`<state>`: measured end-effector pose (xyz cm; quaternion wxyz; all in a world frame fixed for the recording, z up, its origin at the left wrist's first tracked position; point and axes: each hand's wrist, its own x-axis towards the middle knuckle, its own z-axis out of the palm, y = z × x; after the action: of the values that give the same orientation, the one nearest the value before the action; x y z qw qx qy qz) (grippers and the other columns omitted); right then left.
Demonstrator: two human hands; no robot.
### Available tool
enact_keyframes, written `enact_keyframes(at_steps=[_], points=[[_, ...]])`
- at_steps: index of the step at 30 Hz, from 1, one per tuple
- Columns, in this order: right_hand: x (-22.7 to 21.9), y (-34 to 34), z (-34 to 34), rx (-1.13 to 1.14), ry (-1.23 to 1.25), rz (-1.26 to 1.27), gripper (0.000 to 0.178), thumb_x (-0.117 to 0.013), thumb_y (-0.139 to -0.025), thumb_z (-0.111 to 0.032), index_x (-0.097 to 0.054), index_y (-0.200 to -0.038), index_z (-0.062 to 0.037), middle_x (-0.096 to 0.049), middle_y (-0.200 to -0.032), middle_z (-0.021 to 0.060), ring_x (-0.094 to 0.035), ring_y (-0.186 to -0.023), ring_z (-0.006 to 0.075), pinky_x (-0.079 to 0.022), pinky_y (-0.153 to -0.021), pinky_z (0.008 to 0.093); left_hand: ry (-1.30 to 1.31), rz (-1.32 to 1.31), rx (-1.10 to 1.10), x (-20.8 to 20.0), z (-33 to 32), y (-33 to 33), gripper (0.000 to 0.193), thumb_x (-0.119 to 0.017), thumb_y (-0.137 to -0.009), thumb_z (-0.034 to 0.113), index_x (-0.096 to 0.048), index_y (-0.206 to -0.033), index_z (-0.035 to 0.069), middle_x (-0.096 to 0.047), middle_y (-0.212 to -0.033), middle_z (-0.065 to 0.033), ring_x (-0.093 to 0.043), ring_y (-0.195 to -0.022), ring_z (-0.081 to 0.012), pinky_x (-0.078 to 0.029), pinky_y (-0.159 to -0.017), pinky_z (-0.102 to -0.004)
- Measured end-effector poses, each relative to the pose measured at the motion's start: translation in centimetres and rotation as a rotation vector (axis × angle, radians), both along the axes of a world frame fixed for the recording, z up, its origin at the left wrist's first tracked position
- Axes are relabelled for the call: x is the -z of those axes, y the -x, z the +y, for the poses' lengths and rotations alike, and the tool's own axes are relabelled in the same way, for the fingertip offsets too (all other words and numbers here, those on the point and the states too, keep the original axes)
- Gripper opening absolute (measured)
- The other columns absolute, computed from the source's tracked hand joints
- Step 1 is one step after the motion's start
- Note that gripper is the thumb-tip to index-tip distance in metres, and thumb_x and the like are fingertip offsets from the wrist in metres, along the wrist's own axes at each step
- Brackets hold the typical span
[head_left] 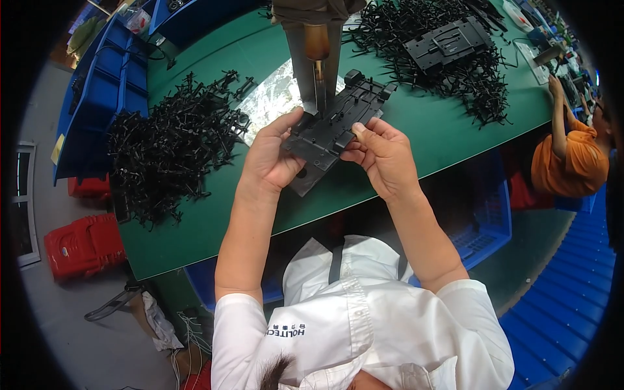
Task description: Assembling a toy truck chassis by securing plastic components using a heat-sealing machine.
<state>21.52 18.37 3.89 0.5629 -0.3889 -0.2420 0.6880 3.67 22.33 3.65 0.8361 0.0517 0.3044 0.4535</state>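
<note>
Both hands grip a black plastic chassis plate (338, 117), rectangular with raised ribs and small posts. My left hand (272, 153) pinches its near left corner, thumb on top. On the near right edge, my right hand (385, 151) holds it between thumb and fingers. Directly over the plate comes down a metal rod with a brown handle (318, 49), like a soldering iron tip; I cannot tell whether it touches the plate. Beneath the plate, part of a dark flat base (304, 182) shows.
Heaps of thin black plastic parts (175, 146) lie left and far right on the green table (214, 227). Another black plate (448, 44) rests on the right heap. Blue bins (107, 78) stand left, red stools (84, 246) below. A person in orange (572, 159) sits at right.
</note>
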Motion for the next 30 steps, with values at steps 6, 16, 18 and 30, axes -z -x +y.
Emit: enact_keyframes(at_steps=[6, 16, 18, 30], points=[[0.2, 0.2, 0.1, -0.01, 0.01, 0.009, 0.014, -0.055, -0.087, -0.007, -0.057, -0.095, 0.0036, -0.064, -0.086, 0.0114, -0.063, -0.071, 0.0168, -0.054, -0.066, 0.0278, -0.006, 0.02, -0.007, 0.0, -0.1, 0.2, 0.03, -0.054, -0.088, 0.013, -0.047, -0.107, -0.008, -0.059, -0.101, -0.0196, -0.063, -0.09, -0.0272, -0.055, -0.08, -0.0378], [0.6, 0.0, -0.9, -0.035, 0.037, -0.02, 0.017, -0.055, -0.087, -0.007, -0.057, -0.099, 0.0039, -0.063, -0.089, 0.0097, -0.062, -0.074, 0.015, -0.054, -0.066, 0.0267, -0.073, 0.149, -0.017, -0.3, -1.4, 0.0, 0.026, -0.057, -0.086, 0.014, -0.052, -0.103, -0.006, -0.061, -0.096, -0.016, -0.063, -0.085, -0.0238, -0.054, -0.078, -0.0362], [0.8, 0.1, -1.0, -0.041, 0.047, -0.025, 0.017, -0.055, -0.087, -0.007, -0.057, -0.099, 0.0039, -0.063, -0.089, 0.0093, -0.062, -0.074, 0.0148, -0.054, -0.066, 0.0265, -0.09, 0.148, -0.007, -0.5, -1.6, 0.1, 0.026, -0.057, -0.086, 0.014, -0.052, -0.103, -0.006, -0.061, -0.096, -0.0157, -0.063, -0.085, -0.0236, -0.054, -0.078, -0.0361], [0.6, 0.8, -0.6, -0.031, 0.048, -0.007, 0.016, -0.054, -0.087, -0.006, -0.056, -0.098, 0.0049, -0.062, -0.089, 0.0099, -0.063, -0.076, 0.0166, -0.054, -0.068, 0.0288, -0.069, 0.182, -0.036, -0.7, -0.9, 0.2, 0.024, -0.057, -0.085, 0.012, -0.054, -0.101, -0.005, -0.061, -0.094, -0.0144, -0.062, -0.084, -0.0227, -0.054, -0.077, -0.0359]])
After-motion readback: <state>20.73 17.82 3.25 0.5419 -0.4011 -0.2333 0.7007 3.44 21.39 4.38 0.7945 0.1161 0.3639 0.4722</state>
